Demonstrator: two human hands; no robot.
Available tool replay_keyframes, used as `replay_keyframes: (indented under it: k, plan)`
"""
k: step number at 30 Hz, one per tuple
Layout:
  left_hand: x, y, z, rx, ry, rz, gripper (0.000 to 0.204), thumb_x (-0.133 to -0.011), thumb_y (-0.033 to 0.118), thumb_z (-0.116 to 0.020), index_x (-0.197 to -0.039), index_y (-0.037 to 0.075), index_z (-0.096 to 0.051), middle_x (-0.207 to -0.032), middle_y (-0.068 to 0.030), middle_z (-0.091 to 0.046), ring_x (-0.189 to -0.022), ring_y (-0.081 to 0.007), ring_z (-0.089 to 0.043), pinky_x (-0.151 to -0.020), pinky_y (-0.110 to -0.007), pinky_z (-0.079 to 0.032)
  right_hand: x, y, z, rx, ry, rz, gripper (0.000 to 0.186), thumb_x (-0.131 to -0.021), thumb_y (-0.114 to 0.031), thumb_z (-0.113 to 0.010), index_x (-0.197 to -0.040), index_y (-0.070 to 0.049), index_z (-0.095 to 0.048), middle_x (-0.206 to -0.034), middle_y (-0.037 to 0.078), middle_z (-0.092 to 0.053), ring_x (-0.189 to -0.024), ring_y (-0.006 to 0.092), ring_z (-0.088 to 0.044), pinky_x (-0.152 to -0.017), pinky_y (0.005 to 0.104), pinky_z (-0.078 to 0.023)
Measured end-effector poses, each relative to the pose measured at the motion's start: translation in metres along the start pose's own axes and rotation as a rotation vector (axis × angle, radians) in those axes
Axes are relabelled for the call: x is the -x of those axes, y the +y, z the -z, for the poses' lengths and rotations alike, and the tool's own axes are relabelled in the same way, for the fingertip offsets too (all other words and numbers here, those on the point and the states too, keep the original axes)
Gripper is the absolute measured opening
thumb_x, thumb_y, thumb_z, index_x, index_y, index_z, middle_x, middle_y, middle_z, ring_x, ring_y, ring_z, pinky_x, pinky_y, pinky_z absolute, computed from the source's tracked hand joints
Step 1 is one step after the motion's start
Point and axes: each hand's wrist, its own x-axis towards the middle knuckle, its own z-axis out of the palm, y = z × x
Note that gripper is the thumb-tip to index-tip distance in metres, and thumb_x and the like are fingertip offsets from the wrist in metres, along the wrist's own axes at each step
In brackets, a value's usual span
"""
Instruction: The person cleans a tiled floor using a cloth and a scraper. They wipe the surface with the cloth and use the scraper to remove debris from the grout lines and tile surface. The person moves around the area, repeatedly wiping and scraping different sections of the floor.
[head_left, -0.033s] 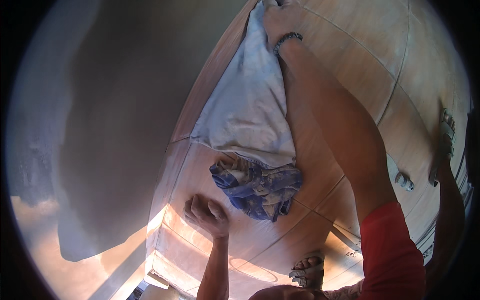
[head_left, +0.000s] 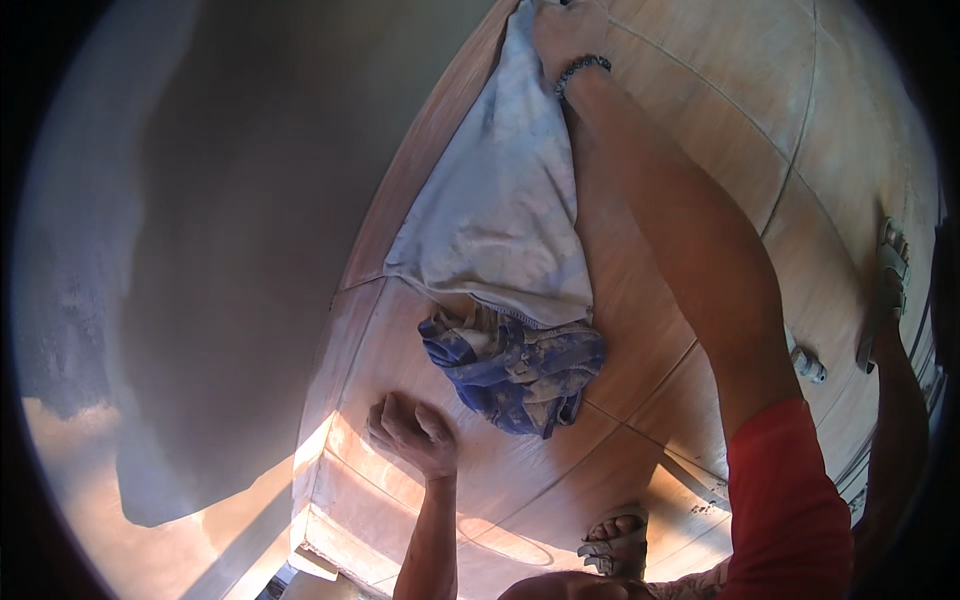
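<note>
See the white cloth (head_left: 495, 210) spread over the tiled floor (head_left: 720, 90), tapering up to the right hand (head_left: 570, 38). Cannot tell that hand's grip, with fingertips cut off from view. Find the blue patterned cloth (head_left: 520, 375) bunched at the lower end, between both hands, nearer the left hand (head_left: 412, 432). See the latter well apart from the right, fingers loosely bent, clamped on nothing. Spot a small pale cylindrical thing (head_left: 812, 368) partly behind the right forearm (head_left: 690, 220), plus a sandalled foot (head_left: 617, 545) near the lower edge.
</note>
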Motion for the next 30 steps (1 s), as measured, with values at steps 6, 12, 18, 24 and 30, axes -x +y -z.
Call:
replay_keyframes:
  k: [6,12,18,24,30]
  plan:
    - [-0.003,0.003,0.002,-0.050,-0.019,0.002,0.050,-0.102,0.043,-0.041,-0.117,-0.003,-0.053,-0.112,-0.0240,-0.052,-0.107,-0.0397,-0.047,-0.092,-0.051,-0.035,-0.079,0.019,0.005,0.173,0.230,0.552,0.019,-0.090,-0.017,-0.059,-0.097,0.000,-0.065,-0.094,0.024,-0.066,-0.091,0.0404,-0.063,-0.083,0.0480,-0.048]
    - [-0.001,-0.003,0.004,-0.056,-0.027,0.011,0.049,-0.102,0.042,-0.041,-0.118,-0.003,-0.052,-0.113,-0.0232,-0.051,-0.106,-0.0389,-0.047,-0.091,-0.050,-0.034,0.005,0.019,-0.007,-0.078,0.061,0.243,0.008,-0.088,-0.005,-0.066,-0.094,0.000,-0.068,-0.081,0.007,-0.069,-0.073,0.0128,-0.063,-0.069,0.0278,-0.050]
    - [-0.005,0.005,0.001,0.001,-0.010,0.017,0.047,-0.102,0.040,-0.042,-0.119,-0.003,-0.051,-0.113,-0.0230,-0.050,-0.105,-0.0379,-0.047,-0.092,-0.050,-0.034,-0.082,0.027,0.008,0.293,0.036,0.278,0.018,-0.088,-0.014,-0.058,-0.095,0.000,-0.065,-0.094,0.024,-0.065,-0.092,0.0412,-0.061,-0.084,0.0476,-0.047]
    - [-0.002,-0.005,0.004,-0.025,-0.020,0.024,0.047,-0.101,0.039,-0.044,-0.120,-0.003,-0.051,-0.114,-0.0232,-0.049,-0.105,-0.0377,-0.046,-0.092,-0.049,-0.034,-0.012,0.003,-0.013,-0.050,0.138,0.098,0.007,-0.086,-0.005,-0.064,-0.091,-0.001,-0.067,-0.083,0.016,-0.069,-0.077,0.0283,-0.066,-0.074,0.0366,-0.051]
    - [-0.004,0.000,0.012,-0.039,-0.045,0.048,0.047,-0.101,0.039,-0.043,-0.120,-0.003,-0.050,-0.114,-0.0236,-0.049,-0.105,-0.0380,-0.046,-0.092,-0.050,-0.034,-0.028,0.009,-0.007,0.007,-0.029,0.145,0.010,-0.085,-0.007,-0.064,-0.092,0.000,-0.067,-0.087,0.018,-0.070,-0.082,0.0303,-0.067,-0.076,0.0365,-0.051]
